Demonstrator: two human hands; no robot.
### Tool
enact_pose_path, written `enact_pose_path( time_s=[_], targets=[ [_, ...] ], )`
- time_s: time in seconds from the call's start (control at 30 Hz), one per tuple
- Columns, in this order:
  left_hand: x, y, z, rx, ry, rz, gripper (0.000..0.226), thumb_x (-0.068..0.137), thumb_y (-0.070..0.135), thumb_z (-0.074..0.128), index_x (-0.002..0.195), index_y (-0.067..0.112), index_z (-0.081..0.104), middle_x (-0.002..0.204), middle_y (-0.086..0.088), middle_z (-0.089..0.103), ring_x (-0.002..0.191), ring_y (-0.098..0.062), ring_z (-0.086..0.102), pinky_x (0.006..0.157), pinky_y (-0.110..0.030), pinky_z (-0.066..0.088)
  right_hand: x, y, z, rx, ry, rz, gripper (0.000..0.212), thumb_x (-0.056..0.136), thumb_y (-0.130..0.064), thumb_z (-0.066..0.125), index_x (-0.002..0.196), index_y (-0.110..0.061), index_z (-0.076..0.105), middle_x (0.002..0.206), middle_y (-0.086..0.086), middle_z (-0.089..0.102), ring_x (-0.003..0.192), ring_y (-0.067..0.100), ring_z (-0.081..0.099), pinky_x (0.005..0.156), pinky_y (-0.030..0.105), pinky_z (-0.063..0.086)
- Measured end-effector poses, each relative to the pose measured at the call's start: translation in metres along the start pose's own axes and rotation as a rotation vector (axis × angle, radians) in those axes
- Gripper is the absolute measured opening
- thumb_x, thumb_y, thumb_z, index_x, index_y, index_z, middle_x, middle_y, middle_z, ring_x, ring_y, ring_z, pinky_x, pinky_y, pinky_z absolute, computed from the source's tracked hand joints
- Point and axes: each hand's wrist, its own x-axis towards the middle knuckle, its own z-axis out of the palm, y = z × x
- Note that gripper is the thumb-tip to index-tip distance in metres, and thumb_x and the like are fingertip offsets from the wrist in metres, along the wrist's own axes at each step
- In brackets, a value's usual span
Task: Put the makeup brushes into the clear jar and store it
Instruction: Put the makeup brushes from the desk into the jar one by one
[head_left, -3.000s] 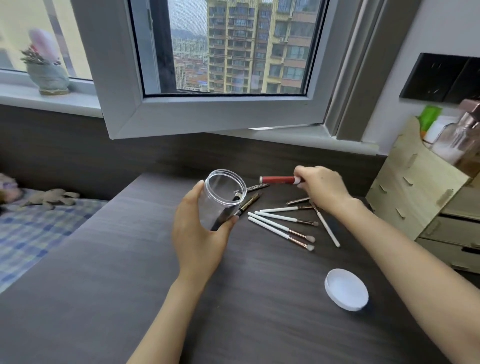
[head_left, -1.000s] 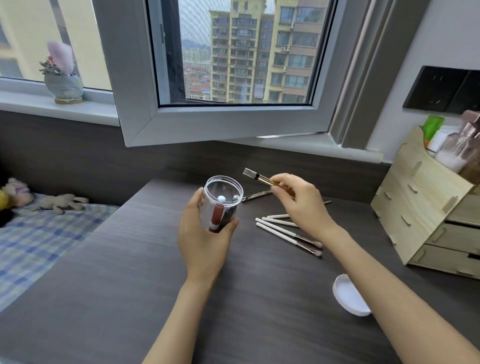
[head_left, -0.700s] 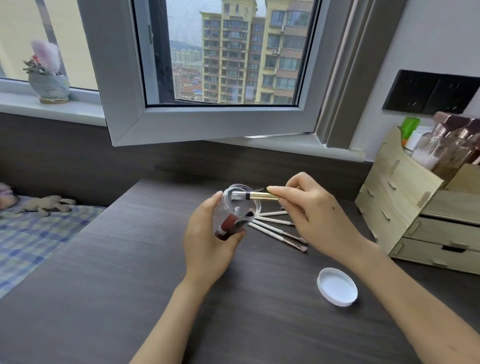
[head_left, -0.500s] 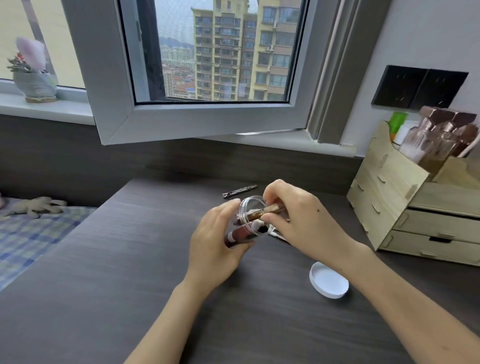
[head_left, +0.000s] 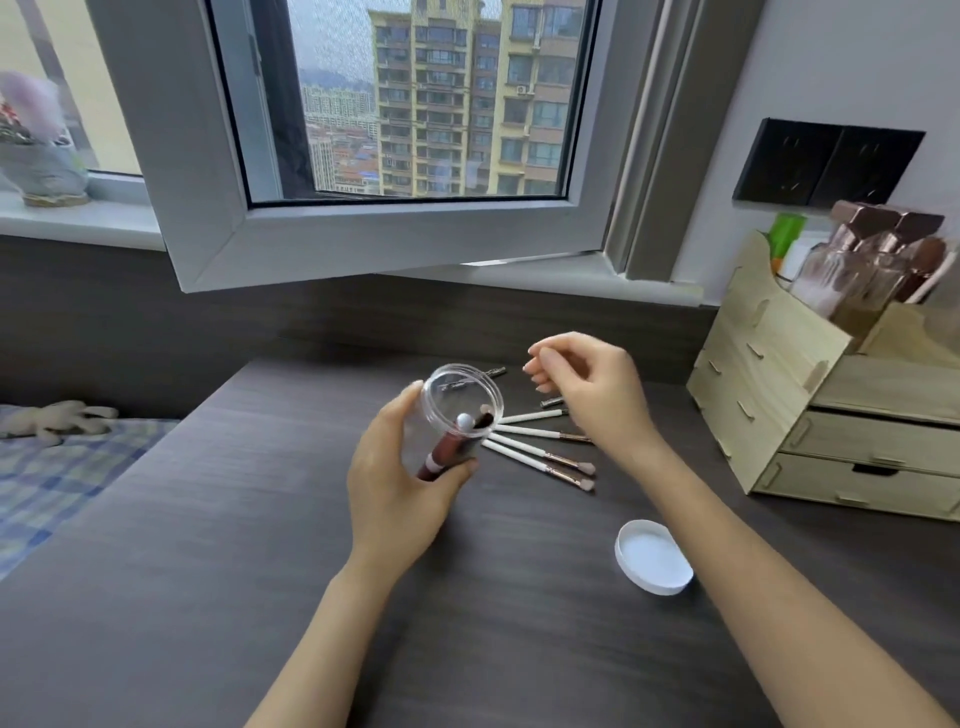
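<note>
My left hand (head_left: 395, 493) grips the clear jar (head_left: 460, 410), tilted with its mouth toward me, above the dark table (head_left: 208, 571). Inside the jar lie a red-handled brush (head_left: 444, 452) and a darker brush. My right hand (head_left: 587, 389) hovers just right of the jar mouth, fingers loosely apart and holding nothing. Below it, several white-handled brushes (head_left: 540, 452) lie fanned on the table. One dark brush (head_left: 493, 372) lies behind the jar. The jar's white lid (head_left: 653, 557) rests upside down on the table to the right.
A wooden drawer organiser (head_left: 831, 415) with bottles stands at the right edge. An open window sash (head_left: 363, 234) overhangs the back of the table. A potted plant (head_left: 41, 156) sits on the sill at left; a checked bedspread (head_left: 52, 478) lies beside the table.
My right hand pushed the gold-handled brush into the jar, let it go and drew back to the right, empty. The left hand kept hold of the jar.
</note>
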Motion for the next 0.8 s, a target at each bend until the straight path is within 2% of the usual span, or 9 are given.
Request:
enact_pose_path(
  time_s=[0.07, 0.13, 0.17, 0.27, 0.37, 0.5, 0.57, 0.8],
  targets=[
    [0.003, -0.003, -0.003, -0.023, 0.047, -0.068, 0.078, 0.057, 0.011, 0.087, 0.122, 0.031, 0.049, 0.116, 0.025, 0.053, 0.107, -0.004, 0.05, 0.092, -0.021, 0.039, 0.027, 0.034, 0.02, -0.25, -0.063, 0.041, 0.022, 0.091, -0.005, 0.05, 0.1, -0.005, 0.07, 0.095, 0.013, 0.074, 0.089, 0.023, 0.068, 0.087, 0.037, 0.054],
    [0.007, -0.005, -0.004, -0.017, 0.09, -0.115, 0.08, 0.057, 0.012, 0.087, 0.122, 0.035, 0.047, 0.115, 0.027, 0.052, 0.107, -0.001, 0.049, 0.091, -0.02, 0.038, 0.05, 0.065, 0.043, -0.518, -0.209, 0.063, 0.031, 0.093, -0.007, 0.046, 0.118, -0.004, 0.063, 0.122, 0.015, 0.066, 0.116, 0.03, 0.059, 0.1, 0.037, 0.045],
    [0.008, -0.006, -0.005, -0.008, 0.106, -0.128, 0.08, 0.057, 0.012, 0.087, 0.124, 0.033, 0.047, 0.115, 0.023, 0.053, 0.107, -0.002, 0.049, 0.09, -0.019, 0.038, 0.059, 0.077, 0.054, -0.62, -0.285, 0.07, 0.034, 0.093, -0.007, 0.044, 0.125, -0.005, 0.058, 0.131, 0.015, 0.059, 0.123, 0.031, 0.053, 0.104, 0.037, 0.041],
    [0.012, -0.01, -0.007, 0.004, 0.14, -0.151, 0.081, 0.057, 0.014, 0.087, 0.126, 0.028, 0.048, 0.119, 0.014, 0.056, 0.108, -0.004, 0.05, 0.089, -0.016, 0.036, 0.078, 0.1, 0.079, -0.877, -0.442, 0.068, 0.04, 0.092, -0.004, 0.041, 0.132, -0.004, 0.046, 0.14, 0.015, 0.047, 0.128, 0.037, 0.041, 0.104, 0.042, 0.039],
    [0.014, -0.011, -0.009, -0.003, 0.172, -0.162, 0.08, 0.057, 0.015, 0.087, 0.126, 0.029, 0.048, 0.121, 0.012, 0.057, 0.11, -0.005, 0.051, 0.091, -0.021, 0.038, 0.091, 0.106, 0.092, -1.063, -0.492, 0.087, 0.05, 0.091, -0.002, 0.036, 0.141, -0.006, 0.033, 0.15, 0.012, 0.034, 0.137, 0.036, 0.029, 0.109, 0.043, 0.034],
    [0.015, -0.012, -0.01, -0.019, 0.193, -0.178, 0.081, 0.057, 0.016, 0.088, 0.126, 0.028, 0.048, 0.122, 0.011, 0.058, 0.111, -0.005, 0.052, 0.093, -0.022, 0.039, 0.098, 0.11, 0.098, -1.294, -0.498, -0.004, 0.041, 0.093, -0.006, 0.037, 0.133, -0.007, 0.044, 0.138, 0.012, 0.047, 0.124, 0.034, 0.044, 0.098, 0.043, 0.039],
    [0.016, -0.014, -0.01, -0.009, 0.193, -0.167, 0.081, 0.057, 0.016, 0.088, 0.127, 0.027, 0.048, 0.122, 0.009, 0.058, 0.112, -0.007, 0.052, 0.094, -0.023, 0.04, 0.098, 0.11, 0.098, -1.359, -0.508, -0.029, 0.038, 0.094, -0.007, 0.036, 0.129, -0.007, 0.049, 0.134, 0.013, 0.047, 0.121, 0.033, 0.045, 0.096, 0.041, 0.041],
    [0.015, -0.017, -0.012, 0.023, 0.209, -0.148, 0.082, 0.056, 0.015, 0.088, 0.127, 0.026, 0.048, 0.12, 0.009, 0.058, 0.111, -0.011, 0.053, 0.093, -0.025, 0.039, 0.081, 0.108, 0.086, -1.357, -0.421, -0.18, 0.03, 0.091, -0.002, 0.041, 0.119, -0.004, 0.053, 0.124, 0.014, 0.055, 0.114, 0.033, 0.05, 0.086, 0.039, 0.045]
  ],
)
